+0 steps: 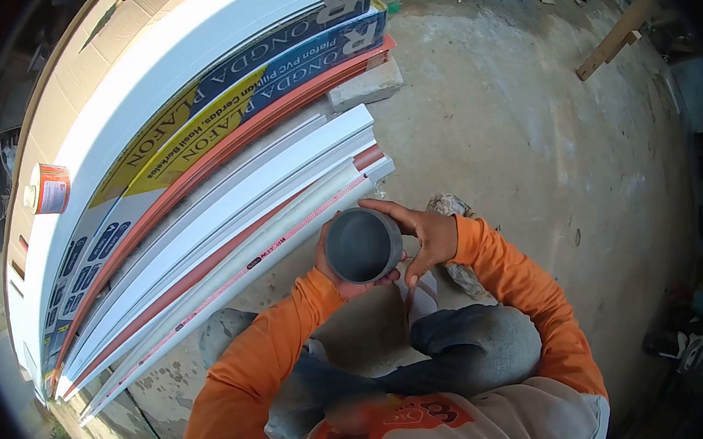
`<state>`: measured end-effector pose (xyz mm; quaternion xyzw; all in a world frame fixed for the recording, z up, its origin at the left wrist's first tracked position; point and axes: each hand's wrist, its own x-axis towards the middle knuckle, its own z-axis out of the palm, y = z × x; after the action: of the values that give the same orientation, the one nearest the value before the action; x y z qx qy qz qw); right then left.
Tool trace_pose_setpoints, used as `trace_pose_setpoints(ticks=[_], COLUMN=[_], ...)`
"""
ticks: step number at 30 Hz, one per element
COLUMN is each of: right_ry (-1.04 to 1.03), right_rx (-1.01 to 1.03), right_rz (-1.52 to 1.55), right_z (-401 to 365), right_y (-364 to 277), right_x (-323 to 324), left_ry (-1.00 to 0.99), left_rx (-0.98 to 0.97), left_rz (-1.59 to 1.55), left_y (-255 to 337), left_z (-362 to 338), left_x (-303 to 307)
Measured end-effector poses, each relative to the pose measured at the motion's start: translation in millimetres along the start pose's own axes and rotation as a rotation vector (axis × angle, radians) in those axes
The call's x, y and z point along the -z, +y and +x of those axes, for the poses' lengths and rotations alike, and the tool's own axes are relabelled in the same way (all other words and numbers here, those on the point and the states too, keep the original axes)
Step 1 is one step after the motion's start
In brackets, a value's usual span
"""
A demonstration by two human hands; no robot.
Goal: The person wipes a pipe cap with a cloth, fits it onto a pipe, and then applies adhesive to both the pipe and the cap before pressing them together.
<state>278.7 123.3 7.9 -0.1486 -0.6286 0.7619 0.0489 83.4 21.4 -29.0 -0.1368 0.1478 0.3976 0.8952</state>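
Beside the printed PVC pipe [218,293]: grey cup-shaped fitting [363,245], held off the floor near the pipe's upper end, on the body side, hollow upward; exact type hard to tell.
Left grip [338,283]: wrapped around the fitting's side and partly beneath, seemingly bearing most of the load; underside contact hidden.
Right grip [433,234]: fingertips set against the far rim, thumb lower and near the wall; hard to tell whether pressing firmly.
Slip: likeliest trouble, from smooth round walls and light fingertip contact; would probably leave only the left grip for support.
Concrete floor [517,124]: hard, spread around the pipe's end; could chip or scuff the rim after a drop, or let the fitting roll away.
Rough lump [451,204]: just past the pipe's end, close behind the right grip; could scrape knuckles or bump the wrist during a wide turn.
Loose lengths: white profiles [313,152] alongside the pipe; could shift or clatter if struck by the left orange sleeve [274,341].
Red-labelled tin [53,188]: across the stack from the pipe, on white panels; could topple if jarred, given narrow footing.
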Motion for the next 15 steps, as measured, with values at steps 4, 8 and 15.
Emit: trace_pose_setpoints(ticks=[4,8,15], right_ry=[0.071,0.223,0.526], right_rx=[0.110,0.211,-0.115], right_rz=[0.342,0.689,0.244], right_z=[11,15,-9], right_y=[29,96,134], right_x=[4,34,136], left_ry=[0.469,0.379,1.293], left_rx=[-0.364,-0.282,-0.484], left_rz=[0.126,0.106,2.464], left_y=[-14,5,44], left_z=[25,52,82], left_x=[-37,25,43])
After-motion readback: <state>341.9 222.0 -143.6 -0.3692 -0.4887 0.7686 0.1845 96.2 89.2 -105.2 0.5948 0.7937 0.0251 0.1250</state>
